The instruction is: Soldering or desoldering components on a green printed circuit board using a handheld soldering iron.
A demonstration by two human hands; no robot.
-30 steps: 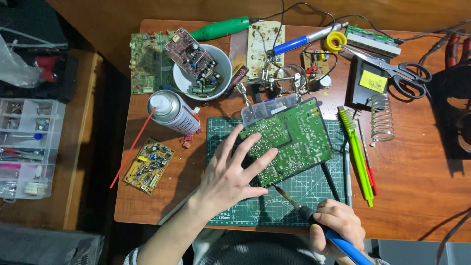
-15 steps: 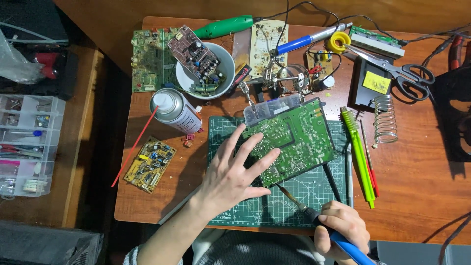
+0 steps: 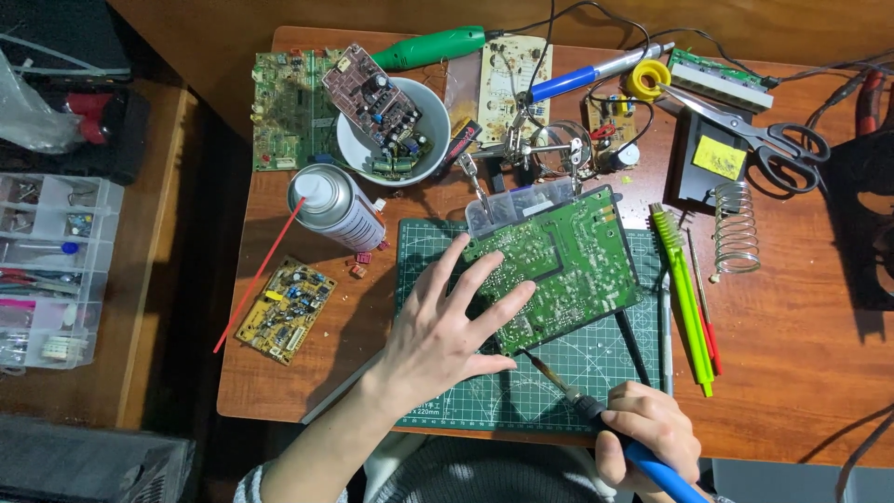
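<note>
Overhead, a soldering iron meets a green circuit board.
Left hand lies flat, fingers spread, pinning the board on the cutting mat near the worktop's front edge; right hand, fist closed round the iron, angles its tip up-left to the board's near edge.

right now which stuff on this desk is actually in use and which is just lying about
In use:
left hand
green circuit board
right hand
soldering iron
cutting mat

Lying about:
spray can
yellow board
white bowl
scissors
green tweezers
</note>
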